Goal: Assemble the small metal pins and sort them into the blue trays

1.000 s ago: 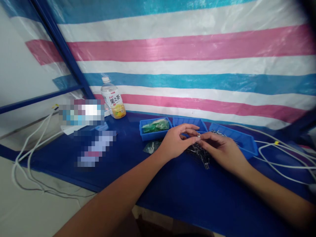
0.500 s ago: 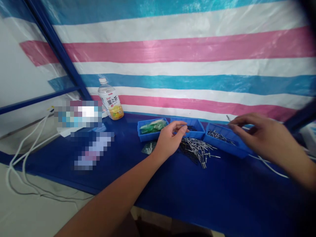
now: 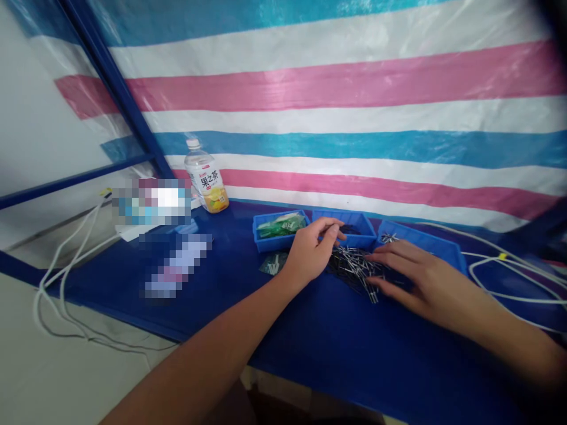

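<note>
A loose pile of silver and black pin-like pieces, which look like blind rivets (image 3: 354, 265), lies on the blue table. My left hand (image 3: 312, 248) hovers at the pile's left side, in front of the middle blue bin (image 3: 365, 239). Its fingers are curled towards the thumb; whatever they may hold is hidden. My right hand (image 3: 419, 274) reaches over the pile's right side, with thumb and fingers apart and nothing visible between them. Behind it, the right blue bin (image 3: 443, 248) holds silver rivets (image 3: 390, 238), partly covered by the hand. Dark pieces lie in the middle bin.
The left blue bin (image 3: 277, 242) holds green plastic bags (image 3: 283, 224). A small clear bag (image 3: 273, 264) lies before it. A drink bottle (image 3: 207, 177) stands at the back left. White cables (image 3: 487, 289) run along the right; a striped sheet (image 3: 310, 139) hangs behind.
My right hand has moved left and down from above the right bin to the pile. The silver rivet pinched in it earlier no longer shows there. My left hand stays about in place.
</note>
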A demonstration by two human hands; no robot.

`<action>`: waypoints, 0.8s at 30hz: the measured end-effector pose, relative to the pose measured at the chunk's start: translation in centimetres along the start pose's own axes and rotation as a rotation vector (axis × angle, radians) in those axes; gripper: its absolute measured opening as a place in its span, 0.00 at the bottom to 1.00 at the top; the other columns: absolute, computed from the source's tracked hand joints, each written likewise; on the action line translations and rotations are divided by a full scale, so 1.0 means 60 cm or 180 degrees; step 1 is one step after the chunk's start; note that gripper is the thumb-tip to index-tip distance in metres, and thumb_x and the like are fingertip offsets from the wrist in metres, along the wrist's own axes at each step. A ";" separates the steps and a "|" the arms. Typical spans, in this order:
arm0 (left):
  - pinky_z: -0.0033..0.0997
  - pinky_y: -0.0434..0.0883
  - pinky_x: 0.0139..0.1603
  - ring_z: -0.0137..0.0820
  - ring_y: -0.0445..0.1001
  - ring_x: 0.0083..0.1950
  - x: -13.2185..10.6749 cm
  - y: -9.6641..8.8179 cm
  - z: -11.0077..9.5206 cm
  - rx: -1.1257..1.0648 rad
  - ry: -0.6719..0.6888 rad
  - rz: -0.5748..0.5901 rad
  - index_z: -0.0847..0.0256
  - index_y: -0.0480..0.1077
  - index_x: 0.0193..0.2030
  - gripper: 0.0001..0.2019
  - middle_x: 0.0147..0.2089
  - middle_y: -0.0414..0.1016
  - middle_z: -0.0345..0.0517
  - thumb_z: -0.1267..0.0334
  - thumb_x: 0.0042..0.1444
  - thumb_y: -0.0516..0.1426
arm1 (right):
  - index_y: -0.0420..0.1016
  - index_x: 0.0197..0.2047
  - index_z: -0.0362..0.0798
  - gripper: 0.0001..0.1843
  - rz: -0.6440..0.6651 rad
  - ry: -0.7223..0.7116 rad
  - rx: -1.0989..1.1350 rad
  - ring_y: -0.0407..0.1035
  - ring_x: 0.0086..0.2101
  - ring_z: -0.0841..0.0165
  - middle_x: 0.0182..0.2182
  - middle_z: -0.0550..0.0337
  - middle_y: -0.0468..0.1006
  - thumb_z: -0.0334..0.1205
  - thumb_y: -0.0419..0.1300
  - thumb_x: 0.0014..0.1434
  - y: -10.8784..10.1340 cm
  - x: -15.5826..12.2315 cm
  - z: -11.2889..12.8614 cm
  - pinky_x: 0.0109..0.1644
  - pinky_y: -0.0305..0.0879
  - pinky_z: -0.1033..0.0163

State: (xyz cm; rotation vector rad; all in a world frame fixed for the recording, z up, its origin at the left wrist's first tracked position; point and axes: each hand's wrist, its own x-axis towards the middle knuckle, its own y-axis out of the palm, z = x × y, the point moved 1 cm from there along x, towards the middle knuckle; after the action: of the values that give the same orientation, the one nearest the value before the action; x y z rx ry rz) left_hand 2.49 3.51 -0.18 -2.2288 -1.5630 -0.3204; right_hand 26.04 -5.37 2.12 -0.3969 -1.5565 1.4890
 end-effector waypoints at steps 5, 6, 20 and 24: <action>0.35 0.80 0.45 0.33 0.84 0.42 0.000 0.001 0.003 -0.0038 0.0033 -0.0001 0.60 0.77 0.55 0.12 0.46 0.86 0.51 0.60 0.74 0.55 | 0.73 0.71 0.52 0.42 0.0356 -0.0056 0.0118 0.75 0.60 0.46 0.65 0.43 0.74 0.64 0.72 0.60 0.023 -0.015 -0.005 0.63 0.77 0.42; 0.36 0.80 0.45 0.33 0.84 0.43 0.000 0.001 0.003 -0.0033 0.0031 0.0002 0.60 0.77 0.56 0.12 0.46 0.86 0.51 0.60 0.74 0.55 | 0.73 0.71 0.52 0.43 0.0387 -0.0037 0.0113 0.75 0.61 0.46 0.66 0.43 0.73 0.64 0.72 0.60 0.024 -0.018 -0.009 0.63 0.77 0.43; 0.39 0.81 0.48 0.37 0.84 0.46 -0.003 0.001 -0.006 0.0137 0.0001 0.0032 0.59 0.78 0.54 0.12 0.45 0.87 0.50 0.58 0.74 0.56 | 0.80 0.62 0.58 0.17 0.0564 -0.0007 0.0396 0.83 0.42 0.59 0.47 0.54 0.84 0.47 0.63 0.73 0.022 -0.022 -0.037 0.45 0.82 0.54; 0.40 0.82 0.50 0.37 0.84 0.46 -0.004 0.001 -0.003 0.0105 0.0005 0.0107 0.59 0.78 0.56 0.14 0.46 0.86 0.50 0.56 0.74 0.55 | 0.81 0.61 0.58 0.16 0.0541 -0.0014 0.0445 0.82 0.41 0.61 0.46 0.55 0.84 0.42 0.59 0.74 0.028 -0.023 -0.041 0.46 0.80 0.54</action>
State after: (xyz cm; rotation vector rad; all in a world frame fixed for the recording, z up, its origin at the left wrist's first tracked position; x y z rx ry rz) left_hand 2.48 3.22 -0.11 -2.2266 -1.5173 -0.2845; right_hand 28.07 -4.51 -0.31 -0.4536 -1.4407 1.7193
